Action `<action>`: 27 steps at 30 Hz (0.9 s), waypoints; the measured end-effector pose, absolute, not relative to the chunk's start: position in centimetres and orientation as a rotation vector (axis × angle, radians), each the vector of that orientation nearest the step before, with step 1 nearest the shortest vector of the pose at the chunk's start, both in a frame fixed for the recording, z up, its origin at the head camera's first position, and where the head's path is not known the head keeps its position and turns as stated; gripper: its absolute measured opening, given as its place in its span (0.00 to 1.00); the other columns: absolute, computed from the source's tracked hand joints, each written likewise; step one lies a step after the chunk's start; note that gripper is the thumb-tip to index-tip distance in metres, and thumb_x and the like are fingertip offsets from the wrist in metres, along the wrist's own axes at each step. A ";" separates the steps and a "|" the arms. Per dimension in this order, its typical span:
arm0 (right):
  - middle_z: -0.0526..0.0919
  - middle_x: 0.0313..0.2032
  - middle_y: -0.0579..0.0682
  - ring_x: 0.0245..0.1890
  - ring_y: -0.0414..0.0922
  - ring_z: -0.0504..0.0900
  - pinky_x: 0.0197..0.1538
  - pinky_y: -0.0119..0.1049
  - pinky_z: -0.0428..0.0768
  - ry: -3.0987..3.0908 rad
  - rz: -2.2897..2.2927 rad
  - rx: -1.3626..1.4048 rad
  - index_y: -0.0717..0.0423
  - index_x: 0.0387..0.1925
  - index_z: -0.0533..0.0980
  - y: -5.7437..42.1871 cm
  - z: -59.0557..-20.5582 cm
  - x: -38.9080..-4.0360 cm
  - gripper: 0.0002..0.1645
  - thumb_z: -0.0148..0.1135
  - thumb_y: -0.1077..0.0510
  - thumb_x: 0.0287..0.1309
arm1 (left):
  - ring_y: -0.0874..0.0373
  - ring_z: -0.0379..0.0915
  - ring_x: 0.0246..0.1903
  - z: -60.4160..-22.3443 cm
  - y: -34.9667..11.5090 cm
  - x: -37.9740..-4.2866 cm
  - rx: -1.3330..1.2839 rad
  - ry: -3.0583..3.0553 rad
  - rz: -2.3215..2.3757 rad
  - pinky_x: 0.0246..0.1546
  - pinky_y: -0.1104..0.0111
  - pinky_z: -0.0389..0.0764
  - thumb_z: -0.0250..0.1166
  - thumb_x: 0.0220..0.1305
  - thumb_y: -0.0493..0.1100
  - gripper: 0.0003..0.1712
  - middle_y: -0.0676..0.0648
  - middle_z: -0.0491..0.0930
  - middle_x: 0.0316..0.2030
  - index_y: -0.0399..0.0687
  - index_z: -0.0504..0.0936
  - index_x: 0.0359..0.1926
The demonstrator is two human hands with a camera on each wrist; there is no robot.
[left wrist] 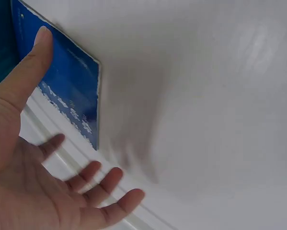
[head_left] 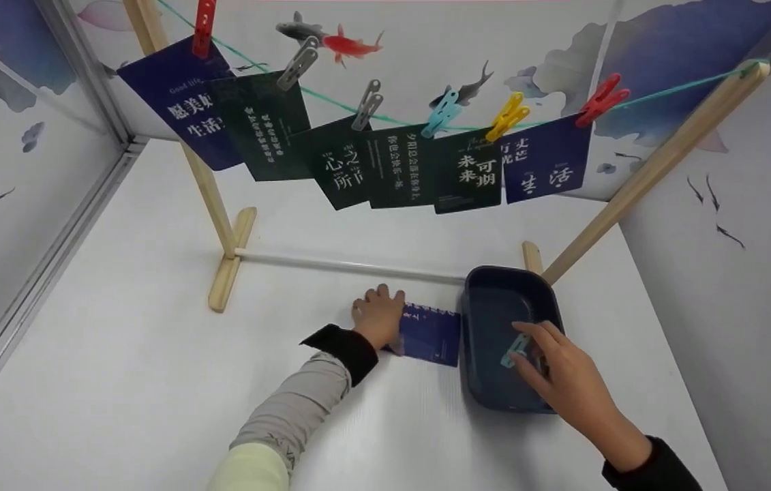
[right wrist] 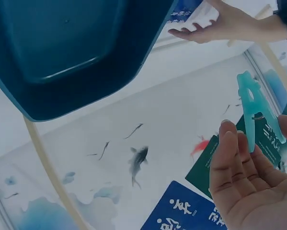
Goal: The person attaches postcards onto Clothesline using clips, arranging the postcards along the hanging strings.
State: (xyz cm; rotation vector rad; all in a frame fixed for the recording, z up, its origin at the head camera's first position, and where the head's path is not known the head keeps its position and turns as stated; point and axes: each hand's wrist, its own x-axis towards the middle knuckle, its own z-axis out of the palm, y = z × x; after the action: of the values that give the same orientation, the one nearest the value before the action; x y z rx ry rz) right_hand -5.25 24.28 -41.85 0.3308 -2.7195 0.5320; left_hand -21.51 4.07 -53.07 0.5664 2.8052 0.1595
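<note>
A dark blue card (head_left: 431,334) with white writing lies on the white table, its right end close to the dark blue plastic bin (head_left: 474,382). My left hand (head_left: 378,317) is at the card's left end, its fingers spread apart; the thumb (left wrist: 35,62) reaches over the card in the left wrist view, and whether it touches is unclear. Above the bin, my right hand (head_left: 569,378) pinches a light blue clothespin (right wrist: 252,103) between thumb and fingers. The legs of that clothespin point toward the palm side, its other end away.
A wooden stand with a right post (head_left: 658,170) and white crossbar (head_left: 351,264) spans behind the bin. Along its green string (head_left: 685,87) hang several dark cards (head_left: 395,167), held by clothespins such as a yellow one (head_left: 508,116). Printed walls enclose the table.
</note>
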 end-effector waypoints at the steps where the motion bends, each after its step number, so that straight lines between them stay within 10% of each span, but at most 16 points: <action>1: 0.70 0.28 0.40 0.25 0.30 0.67 0.25 0.25 0.70 -2.714 0.562 0.321 0.60 0.48 0.76 24.2 -41.8 -5.1 0.24 0.70 0.68 0.45 | 0.44 0.65 0.53 -53.2 4.0 -21.5 0.468 2.816 0.169 0.46 0.52 0.73 0.80 0.24 0.65 0.64 0.38 0.65 0.56 0.46 0.62 0.64; 8: 0.71 0.29 0.42 0.25 0.34 0.68 0.26 0.25 0.71 -2.658 0.649 0.286 0.61 0.45 0.77 23.8 -41.8 -5.5 0.21 0.69 0.69 0.46 | 0.47 0.68 0.46 -54.1 5.3 -21.3 0.121 2.874 0.273 0.41 0.58 0.74 0.71 0.21 0.79 0.67 0.37 0.70 0.48 0.37 0.65 0.57; 20: 0.73 0.32 0.43 0.27 0.30 0.68 0.29 0.18 0.69 -2.569 0.774 0.385 0.62 0.47 0.76 24.2 -41.8 -5.5 0.22 0.67 0.72 0.47 | 0.43 0.72 0.53 -54.9 4.7 -24.9 0.197 2.634 0.484 0.54 0.55 0.71 0.83 0.28 0.50 0.49 0.38 0.77 0.51 0.36 0.73 0.54; 27: 0.77 0.32 0.48 0.27 0.29 0.71 0.31 0.17 0.71 -2.518 0.879 0.434 0.65 0.47 0.77 25.4 -41.2 -6.2 0.20 0.62 0.75 0.49 | 0.53 0.78 0.21 -65.4 1.9 -32.3 0.459 2.411 1.024 0.25 0.66 0.81 0.68 0.47 0.31 0.19 0.40 0.79 0.28 0.29 0.74 0.42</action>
State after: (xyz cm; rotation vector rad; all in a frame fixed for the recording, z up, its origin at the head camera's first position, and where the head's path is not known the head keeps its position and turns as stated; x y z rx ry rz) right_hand -6.17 25.41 -41.23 0.4335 -2.5182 0.8786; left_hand -32.34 1.89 -65.42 0.4589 2.4109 1.0237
